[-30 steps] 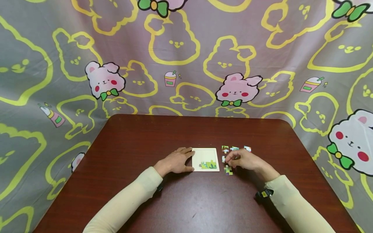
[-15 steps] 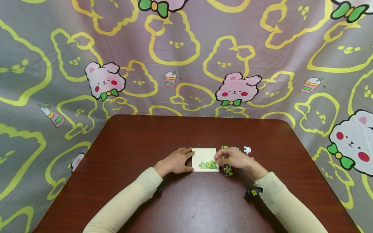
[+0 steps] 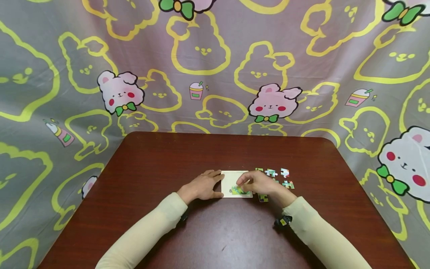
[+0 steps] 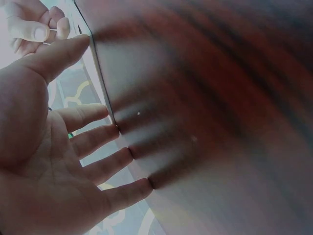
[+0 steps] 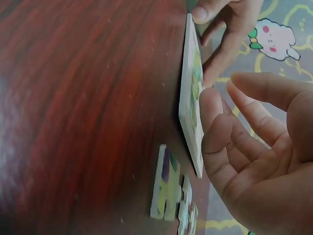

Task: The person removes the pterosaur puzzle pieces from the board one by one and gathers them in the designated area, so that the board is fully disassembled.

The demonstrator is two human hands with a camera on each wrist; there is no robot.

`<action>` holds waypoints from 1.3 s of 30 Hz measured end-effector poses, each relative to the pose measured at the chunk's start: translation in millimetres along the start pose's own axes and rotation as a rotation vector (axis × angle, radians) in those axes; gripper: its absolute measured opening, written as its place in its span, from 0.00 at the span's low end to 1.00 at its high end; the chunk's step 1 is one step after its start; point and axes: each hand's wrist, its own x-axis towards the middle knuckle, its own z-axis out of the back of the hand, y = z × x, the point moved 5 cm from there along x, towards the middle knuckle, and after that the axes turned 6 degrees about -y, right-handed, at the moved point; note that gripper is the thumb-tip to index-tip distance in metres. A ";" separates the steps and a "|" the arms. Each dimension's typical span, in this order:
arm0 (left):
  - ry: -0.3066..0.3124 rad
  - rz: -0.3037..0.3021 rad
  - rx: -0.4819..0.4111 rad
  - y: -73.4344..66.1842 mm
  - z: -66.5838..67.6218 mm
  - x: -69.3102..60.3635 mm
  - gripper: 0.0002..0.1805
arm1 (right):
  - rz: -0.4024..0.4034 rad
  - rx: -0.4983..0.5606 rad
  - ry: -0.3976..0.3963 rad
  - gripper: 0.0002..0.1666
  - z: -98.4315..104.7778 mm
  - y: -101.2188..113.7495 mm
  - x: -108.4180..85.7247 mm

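A pale square puzzle board [image 3: 230, 177] lies on the table, with joined green pieces [image 3: 236, 190] along its lower right. My left hand [image 3: 203, 185] rests at the board's left edge, its spread fingers [image 4: 95, 139] and thumb touching the rim. Over the board's right half is my right hand [image 3: 260, 183], fingers bent toward the thumb. In the left wrist view, the right hand [image 4: 34, 29] pinches a thin-edged puzzle piece [image 4: 53, 30]; its picture side is hidden. The right wrist view shows the board [image 5: 186, 98] edge-on beyond the curled fingers [image 5: 215, 142].
Loose puzzle pieces lie right of the board, among them a white and blue one [image 3: 284, 172], one farther right [image 3: 288, 184], and a green and purple one [image 3: 263, 198] partly under the right hand. A patterned cloth [image 3: 215, 63] hangs behind the brown table [image 3: 168, 157].
My right hand has moved left from the loose pieces to above the board, carrying a piece. The left hand has stayed at the board's left edge.
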 end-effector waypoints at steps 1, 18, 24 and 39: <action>-0.001 -0.002 0.001 0.1 0.2 0.0 0.42 | 0.004 -0.005 0.003 0.12 -1.5 0.0 0.9; -0.008 -0.012 0.011 0.6 0.3 0.6 0.42 | -0.059 0.031 -0.003 0.10 -10.7 -2.9 3.3; -0.008 -0.010 0.002 0.1 0.5 0.1 0.42 | -0.049 0.022 0.001 0.13 -10.5 -3.1 3.3; -0.015 -0.018 0.015 0.5 -0.4 1.2 0.42 | -0.016 0.008 0.010 0.13 -11.2 -2.3 5.1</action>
